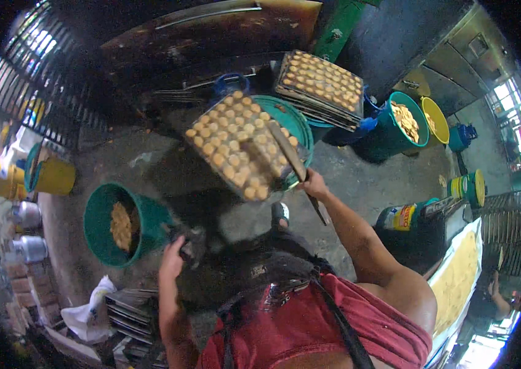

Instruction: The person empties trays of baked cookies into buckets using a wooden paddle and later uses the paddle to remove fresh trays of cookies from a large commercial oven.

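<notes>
My right hand [314,183] is closed around a long flat stick [286,149], which slants over a tray [207,161] of small round baked pieces [233,134]. The tray rests tilted at the rim of a green tub [300,126]; what bears its near side is hidden. At the left, my left hand [173,258] has its fingers closed on a dark cloth [191,245], somewhat blurred. Beside that hand, a green bucket [140,229] leans with its mouth to the left and a heap of brown pieces [122,226] inside.
A stack of trays [319,109] topped with round pieces stands behind the tub. To its right are a green bin [407,146] of pale pieces and a yellow bucket [436,120]. More trays [132,317] lie at lower left. A sheet-covered table [454,280] is at right, with another person [495,295] beyond.
</notes>
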### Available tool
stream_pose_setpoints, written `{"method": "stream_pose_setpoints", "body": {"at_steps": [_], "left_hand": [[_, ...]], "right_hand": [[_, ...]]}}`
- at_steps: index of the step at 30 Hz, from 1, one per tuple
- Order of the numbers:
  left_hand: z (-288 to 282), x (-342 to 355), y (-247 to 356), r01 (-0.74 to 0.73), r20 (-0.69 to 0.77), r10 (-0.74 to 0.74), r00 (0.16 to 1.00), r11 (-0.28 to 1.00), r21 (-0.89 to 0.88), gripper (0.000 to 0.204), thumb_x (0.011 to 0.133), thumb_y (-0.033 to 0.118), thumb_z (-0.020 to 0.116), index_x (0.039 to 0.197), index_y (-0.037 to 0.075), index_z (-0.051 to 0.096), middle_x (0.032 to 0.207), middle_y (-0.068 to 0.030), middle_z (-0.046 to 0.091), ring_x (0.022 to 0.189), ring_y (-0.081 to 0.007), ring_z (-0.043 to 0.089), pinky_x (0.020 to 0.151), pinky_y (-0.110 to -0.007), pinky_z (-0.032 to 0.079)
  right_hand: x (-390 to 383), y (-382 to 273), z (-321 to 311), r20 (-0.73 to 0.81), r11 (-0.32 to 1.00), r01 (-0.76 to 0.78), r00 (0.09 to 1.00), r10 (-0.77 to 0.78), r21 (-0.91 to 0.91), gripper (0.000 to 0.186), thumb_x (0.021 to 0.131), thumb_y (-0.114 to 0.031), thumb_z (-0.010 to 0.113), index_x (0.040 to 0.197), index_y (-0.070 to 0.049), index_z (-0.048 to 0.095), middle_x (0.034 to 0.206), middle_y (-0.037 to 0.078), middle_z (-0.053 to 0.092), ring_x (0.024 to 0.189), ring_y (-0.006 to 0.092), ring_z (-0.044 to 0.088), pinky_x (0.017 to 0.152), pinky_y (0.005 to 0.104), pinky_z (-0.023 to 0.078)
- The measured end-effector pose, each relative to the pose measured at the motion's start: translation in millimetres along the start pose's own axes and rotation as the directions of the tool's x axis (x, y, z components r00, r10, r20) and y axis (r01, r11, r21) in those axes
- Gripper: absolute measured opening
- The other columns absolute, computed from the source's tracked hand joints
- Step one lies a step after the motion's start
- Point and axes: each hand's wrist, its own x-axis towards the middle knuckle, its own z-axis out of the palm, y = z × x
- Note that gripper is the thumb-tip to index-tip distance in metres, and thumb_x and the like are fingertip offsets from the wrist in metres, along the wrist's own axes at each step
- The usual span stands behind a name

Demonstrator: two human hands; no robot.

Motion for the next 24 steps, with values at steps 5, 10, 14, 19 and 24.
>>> {"method": "stream_pose_setpoints", "body": {"at_steps": [5,10,14,19,24], "left_hand": [[167.5,87.6,25.0,0.463,0.340,-0.348,0.874,0.810,-0.360,0.040,0.085,0.028,0.057,0.111,-0.002,0.056,0.109,-0.0133,0.058,0.103,-0.0263,0.053,0.088,-0.032,0.039],[276.8,142.8,-75.5,0.473,0.353,-0.326,0.877,0.714,-0.516,0.039,0.082,0.021,0.060,0.114,-0.001,0.055,0.103,-0.0108,0.061,0.100,-0.0228,0.056,0.085,-0.032,0.042],[301.5,151.8,-93.9,0.280,0.218,-0.199,0.955,0.844,-0.457,0.040,0.077,0.009,0.066,0.113,-0.001,0.053,0.101,-0.0101,0.060,0.095,-0.0208,0.057,0.082,-0.032,0.045],[249.8,102.1,44.2,0.263,0.138,-0.226,0.964,0.744,-0.614,0.042,0.077,0.014,0.066,0.113,0.000,0.051,0.100,-0.0089,0.060,0.088,-0.0192,0.058,0.078,-0.033,0.046],[217.1,57.8,30.1,0.243,-0.037,-0.317,0.948,0.792,-0.560,0.042,0.075,0.013,0.066,0.112,0.000,0.051,0.101,-0.0087,0.060,0.087,-0.0187,0.059,0.078,-0.033,0.047]], "right_hand": [[58.1,87.7,-69.6,-0.017,0.946,-0.131,0.990,0.142,0.297,0.041,0.067,-0.008,0.064,0.104,0.001,0.051,0.091,0.012,0.060,0.081,0.0235,0.058,0.074,0.0360,0.046],[126.9,60.5,-74.0,0.116,0.948,-0.104,0.991,0.072,0.301,0.042,0.066,-0.015,0.067,0.104,0.000,0.054,0.091,0.014,0.063,0.088,0.0255,0.060,0.077,0.0371,0.046],[148.1,46.8,-76.0,0.202,0.951,0.017,0.976,-0.083,0.308,0.045,0.066,-0.007,0.064,0.108,0.001,0.050,0.091,0.008,0.057,0.084,0.0218,0.055,0.077,0.0330,0.043],[138.0,34.2,-109.8,0.440,0.772,-0.153,0.880,-0.177,0.617,0.042,0.065,-0.007,0.067,0.105,0.002,0.055,0.095,0.009,0.062,0.087,0.0206,0.058,0.079,0.0316,0.046],[128.8,-5.5,-81.0,0.512,0.723,-0.126,0.787,-0.344,0.679,0.043,0.064,-0.006,0.068,0.105,0.002,0.054,0.095,0.007,0.061,0.086,0.0180,0.059,0.079,0.0311,0.047]]}}
